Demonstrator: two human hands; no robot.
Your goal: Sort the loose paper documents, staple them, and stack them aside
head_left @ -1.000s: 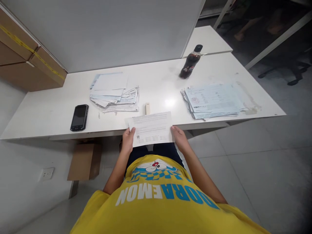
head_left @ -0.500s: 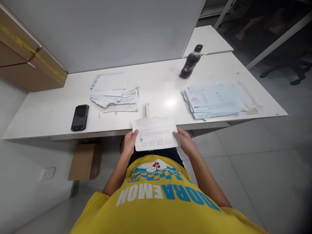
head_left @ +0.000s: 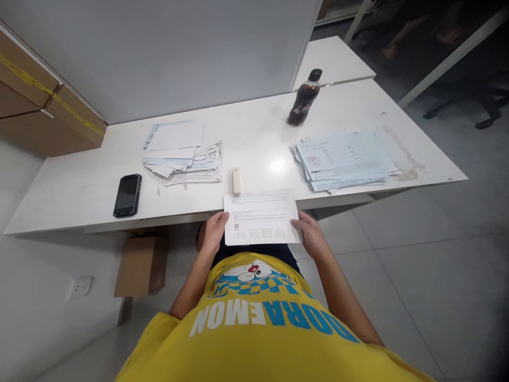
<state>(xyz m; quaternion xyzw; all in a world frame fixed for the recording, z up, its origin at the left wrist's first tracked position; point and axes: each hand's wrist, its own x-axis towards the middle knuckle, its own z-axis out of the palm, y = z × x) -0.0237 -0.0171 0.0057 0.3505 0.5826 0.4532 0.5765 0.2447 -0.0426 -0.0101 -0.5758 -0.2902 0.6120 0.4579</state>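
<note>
A printed sheet of paper with lines of text and a small QR code is held flat in front of my waist, its far edge reaching over the table's front edge. Whether more sheets lie under it I cannot tell. My left hand pinches its left side, thumb on top. On its right side my right hand grips in the same way; the fingers underneath are hidden. Just beyond the paper lies a small cream-coloured block, whose kind I cannot make out.
On the white table lie a messy paper pile at left and a bluish paper stack at right. A black phone, a cola bottle and cardboard boxes stand around. Another box is below.
The paper and both hands have shifted slightly right, still gripping it. The table and its things appear a little further left, as the view has turned slightly.
</note>
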